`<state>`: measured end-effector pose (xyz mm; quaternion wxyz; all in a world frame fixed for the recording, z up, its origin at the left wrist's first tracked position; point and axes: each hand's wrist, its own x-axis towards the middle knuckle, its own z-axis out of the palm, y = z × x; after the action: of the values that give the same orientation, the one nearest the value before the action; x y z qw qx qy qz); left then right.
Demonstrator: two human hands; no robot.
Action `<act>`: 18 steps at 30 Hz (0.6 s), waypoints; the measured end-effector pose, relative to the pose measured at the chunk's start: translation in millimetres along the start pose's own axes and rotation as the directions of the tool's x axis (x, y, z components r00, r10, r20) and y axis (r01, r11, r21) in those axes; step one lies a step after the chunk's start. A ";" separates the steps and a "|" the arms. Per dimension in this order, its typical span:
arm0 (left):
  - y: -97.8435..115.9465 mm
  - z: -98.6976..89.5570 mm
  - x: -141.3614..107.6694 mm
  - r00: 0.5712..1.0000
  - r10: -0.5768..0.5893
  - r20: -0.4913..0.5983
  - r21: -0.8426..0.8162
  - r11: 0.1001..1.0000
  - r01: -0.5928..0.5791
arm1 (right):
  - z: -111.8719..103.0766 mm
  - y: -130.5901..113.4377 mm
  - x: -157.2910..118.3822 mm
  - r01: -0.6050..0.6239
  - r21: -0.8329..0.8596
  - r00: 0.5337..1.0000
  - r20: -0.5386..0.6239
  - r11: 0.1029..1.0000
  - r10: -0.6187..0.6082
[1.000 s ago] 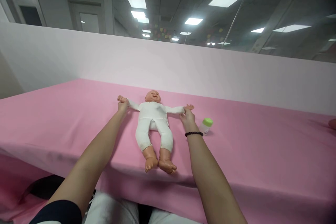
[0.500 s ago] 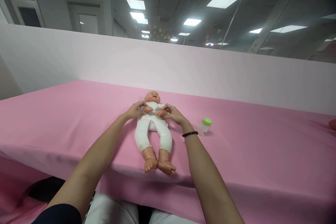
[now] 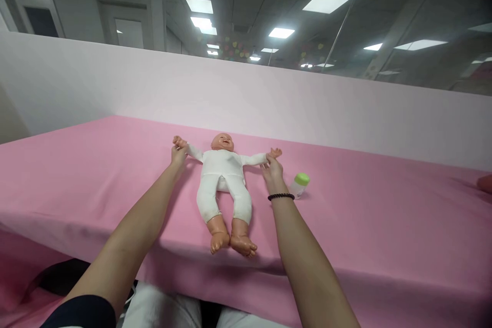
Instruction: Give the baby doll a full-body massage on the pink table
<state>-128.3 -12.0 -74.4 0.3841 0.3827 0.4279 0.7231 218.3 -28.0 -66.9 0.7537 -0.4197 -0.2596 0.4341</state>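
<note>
A baby doll point(image 3: 223, 165) with a white cloth body lies on its back, head toward the wall and bare feet toward me. Both its arms are stretched out to the sides. My left hand point(image 3: 179, 154) is closed around the doll's arm at the wrist on the left. On the right, my right hand point(image 3: 273, 168) grips the doll's other arm near its wrist, a dark beaded bracelet on my own wrist. Close beside my right wrist stands a small clear bottle point(image 3: 300, 185) with a green cap.
A pink cloth point(image 3: 369, 215) covers the table, hanging over its front edge. Behind it rises a low white wall point(image 3: 246, 92) with a glass panel above. Part of a reddish object point(image 3: 485, 183) shows at the far right edge.
My hands have moved apart, spreading the doll's arms from across its chest out to both sides. Its body and the bottle have stayed in place.
</note>
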 end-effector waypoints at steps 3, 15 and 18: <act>12.3 12.6 -18.1 0.936 0.138 0.323 0.094 0.980 -0.176 | 16.0 -12.3 -22.6 0.225 -0.027 0.892 0.408 0.974 -0.195; 11.6 13.7 -17.4 0.975 0.112 0.191 0.058 0.990 -0.125 | 9.7 -13.2 -16.6 0.198 -0.030 0.904 0.393 0.980 -0.171; 1.4 0.6 1.0 0.994 -0.073 -0.081 -0.027 0.997 0.071 | -9.1 -0.7 11.2 0.086 -0.034 0.994 0.078 0.996 -0.083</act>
<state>-128.5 -11.4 -72.7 0.3966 0.3324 0.4481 0.7290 231.0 -22.1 -70.6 0.7530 -0.4056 -0.3138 0.4124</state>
